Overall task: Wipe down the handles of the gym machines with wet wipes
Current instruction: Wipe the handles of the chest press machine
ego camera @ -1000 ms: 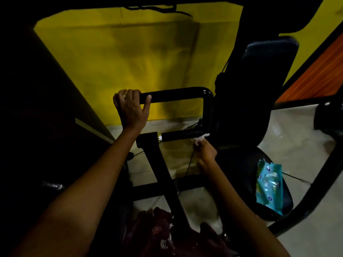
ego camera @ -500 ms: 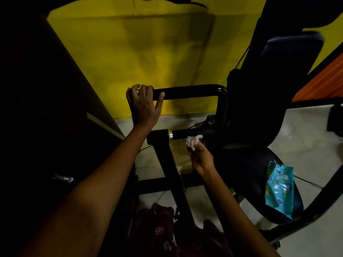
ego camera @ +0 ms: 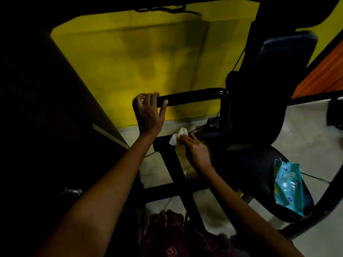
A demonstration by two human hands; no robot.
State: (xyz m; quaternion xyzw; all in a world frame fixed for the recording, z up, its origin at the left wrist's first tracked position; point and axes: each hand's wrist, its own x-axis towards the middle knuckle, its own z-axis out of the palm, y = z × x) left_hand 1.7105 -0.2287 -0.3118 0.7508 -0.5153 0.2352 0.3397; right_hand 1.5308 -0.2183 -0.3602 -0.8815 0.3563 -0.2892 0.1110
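Yellow wall (ego camera: 141,58) behind everything, dim and blotchy, with pale floor tiles (ego camera: 306,130) below it. Black gym machine (ego camera: 263,101) as landmark: tall padded back pad (ego camera: 285,58) upright at its right side, round seat pad (ego camera: 256,175) below that. Dark slanted frame post (ego camera: 176,175) rising from the machine's base, left of the seat pad. Upper handle bar (ego camera: 193,98) of the machine running level in front of the wall, bending down at its right end beside the back pad. Lower handle (ego camera: 207,135) of the machine just below that bar, short, dark, partly hidden.

Teal wet wipes pack (ego camera: 288,186) lying on the seat pad's right edge, well apart from both handles.

Left hand (ego camera: 148,113) at the left end of the upper handle bar, grip clamped round it, fingers curled over the top, thumb along the front. Right hand (ego camera: 196,151) below the upper bar, at the left end of the lower handle, grip pinched on a crumpled white wet wipe (ego camera: 177,137). Wipe pressed against the lower handle near where it meets the frame post, between the two hands. Patterned dark red cloth (ego camera: 170,236) low, at the foot of the frame post.
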